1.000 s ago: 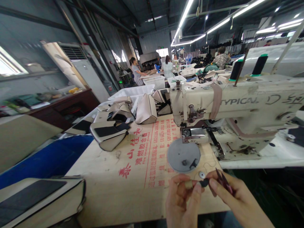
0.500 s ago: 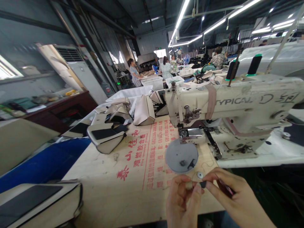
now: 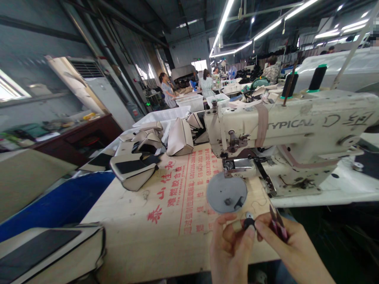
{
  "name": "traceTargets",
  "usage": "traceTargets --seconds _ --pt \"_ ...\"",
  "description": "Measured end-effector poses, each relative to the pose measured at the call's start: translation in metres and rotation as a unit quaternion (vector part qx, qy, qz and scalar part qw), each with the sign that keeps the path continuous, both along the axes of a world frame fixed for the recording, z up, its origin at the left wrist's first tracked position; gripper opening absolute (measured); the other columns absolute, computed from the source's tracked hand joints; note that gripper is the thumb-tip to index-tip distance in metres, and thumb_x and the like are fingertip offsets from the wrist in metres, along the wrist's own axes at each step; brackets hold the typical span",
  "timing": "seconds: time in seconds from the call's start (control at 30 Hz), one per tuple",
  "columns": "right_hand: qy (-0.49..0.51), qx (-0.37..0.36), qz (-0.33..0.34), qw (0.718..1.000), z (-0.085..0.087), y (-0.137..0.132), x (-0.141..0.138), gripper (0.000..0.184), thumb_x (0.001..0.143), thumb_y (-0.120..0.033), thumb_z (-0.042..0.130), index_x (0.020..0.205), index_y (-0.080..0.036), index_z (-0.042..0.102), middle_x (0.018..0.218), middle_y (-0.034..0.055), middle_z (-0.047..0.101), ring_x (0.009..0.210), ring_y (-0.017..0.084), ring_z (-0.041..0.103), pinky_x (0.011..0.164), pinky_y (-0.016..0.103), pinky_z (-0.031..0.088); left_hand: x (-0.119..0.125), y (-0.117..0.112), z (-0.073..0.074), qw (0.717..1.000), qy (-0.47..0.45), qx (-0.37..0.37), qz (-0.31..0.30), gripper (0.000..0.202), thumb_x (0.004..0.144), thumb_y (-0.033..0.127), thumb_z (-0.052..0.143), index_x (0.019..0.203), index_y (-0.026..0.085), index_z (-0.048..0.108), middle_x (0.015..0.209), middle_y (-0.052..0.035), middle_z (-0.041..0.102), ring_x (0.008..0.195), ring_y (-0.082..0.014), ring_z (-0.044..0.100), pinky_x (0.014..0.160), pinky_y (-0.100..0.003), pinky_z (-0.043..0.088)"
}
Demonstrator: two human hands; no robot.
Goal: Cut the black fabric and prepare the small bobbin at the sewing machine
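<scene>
2 hands meet at the near edge of the table (image 3: 142, 236), just in front of the sewing machine (image 3: 290, 138). The left hand (image 3: 229, 248) and the right hand (image 3: 284, 244) both pinch a small dark bobbin (image 3: 249, 223) between thumb and fingertips, closed on it from either side. The right hand also keeps a pair of thread snips (image 3: 276, 225) tucked against its palm, blades pointing up and slightly away from the person. The bobbin is too small to tell which way its axis runs.

Just beyond the hands lies a round grey metal plate (image 3: 226, 192), under the machine's head, with a loose thread beside it. Farther left on the printed table cover rest several beige and black sewn covers (image 3: 133, 169), and 1 more lies at the near left corner (image 3: 50, 248). On top of the machine stand 2 dark thread cones (image 3: 316, 79). Other people (image 3: 207, 85) work at tables far behind.
</scene>
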State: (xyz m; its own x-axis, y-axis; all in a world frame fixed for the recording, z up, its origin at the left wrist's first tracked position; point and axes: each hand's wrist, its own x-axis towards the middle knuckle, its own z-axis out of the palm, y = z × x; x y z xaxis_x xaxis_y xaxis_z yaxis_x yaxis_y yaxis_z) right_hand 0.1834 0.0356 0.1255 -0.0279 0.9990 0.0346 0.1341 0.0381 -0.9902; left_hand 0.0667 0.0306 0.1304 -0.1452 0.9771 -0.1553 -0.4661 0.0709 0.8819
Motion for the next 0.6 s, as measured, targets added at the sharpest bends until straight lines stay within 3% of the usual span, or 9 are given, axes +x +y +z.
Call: traceTargets --seconds 0.1,0.3,0.6 --pt "-0.027 0.001 0.021 0.999 -0.001 0.000 0.000 0.031 0.084 -0.045 0.049 0.070 -0.018 0.055 0.060 -0.0025 0.048 0.059 0.012 0.045 0.054 0.021 0.035 -0.001 0.001 0.000 1.000 -0.010 -0.011 0.007 0.035 0.068 0.015 0.069 0.093 0.017 0.045 0.074 -0.0024 0.070 0.066 -0.0103 0.063 0.068 -0.019 0.048" --pt "-0.066 -0.018 0.149 0.986 0.009 0.003 0.019 0.035 0.090 -0.047 0.035 0.077 -0.019 0.051 0.074 -0.0010 0.052 0.072 0.013 0.048 0.066 0.020 0.038 -0.005 0.002 0.000 1.000 0.002 -0.006 0.009 0.037 0.068 0.017 0.070 0.094 0.019 0.043 0.073 -0.0024 0.070 0.074 -0.0145 0.065 0.067 -0.020 0.046" --pt "-0.207 0.027 0.139 0.968 0.008 0.006 0.020 0.039 0.090 -0.048 0.033 0.074 -0.019 0.053 0.067 -0.0006 0.052 0.064 0.014 0.049 0.059 0.025 0.036 0.001 0.001 0.005 0.999 0.045 0.013 0.002 0.034 0.069 0.014 0.066 0.093 0.019 0.043 0.074 -0.0011 0.069 0.072 -0.0136 0.064 0.069 -0.021 0.047"
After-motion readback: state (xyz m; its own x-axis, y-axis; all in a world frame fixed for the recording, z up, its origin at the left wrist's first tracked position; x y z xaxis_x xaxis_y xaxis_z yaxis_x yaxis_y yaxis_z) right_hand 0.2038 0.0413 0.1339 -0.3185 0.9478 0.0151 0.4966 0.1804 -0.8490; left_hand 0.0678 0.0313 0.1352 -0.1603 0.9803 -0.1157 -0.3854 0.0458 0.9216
